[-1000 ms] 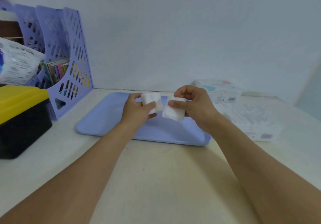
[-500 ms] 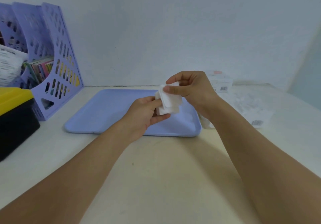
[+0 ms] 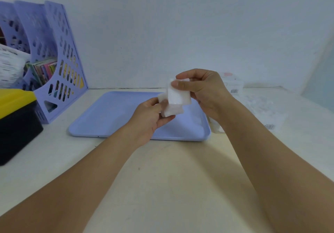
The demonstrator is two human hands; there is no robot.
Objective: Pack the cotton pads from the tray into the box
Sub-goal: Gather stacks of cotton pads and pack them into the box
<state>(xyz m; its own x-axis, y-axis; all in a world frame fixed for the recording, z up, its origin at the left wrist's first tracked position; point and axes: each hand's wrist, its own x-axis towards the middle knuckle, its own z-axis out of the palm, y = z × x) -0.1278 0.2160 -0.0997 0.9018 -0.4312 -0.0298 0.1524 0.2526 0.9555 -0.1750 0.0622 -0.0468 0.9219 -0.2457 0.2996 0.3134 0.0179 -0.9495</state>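
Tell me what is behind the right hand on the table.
Behind the right hand a white box with a barcode label stands by the wall; only its right part shows. The hand, gripping a stack of cotton pads, covers the rest, including any opening.

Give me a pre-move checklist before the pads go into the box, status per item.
1. Left hand grips its stack of cotton pads: ok.
2. Right hand pinches the upper stack of pads: ok.
3. The two stacks squared into one: not ok, the upper one overlaps the lower at an offset.
4. Tray has no pads left on its visible part: ok; the part behind the hands cannot be seen.
5. Box open and ready: cannot tell, the right hand hides most of it.
6. Path from the hands to the box: cannot tell, the right forearm covers it.
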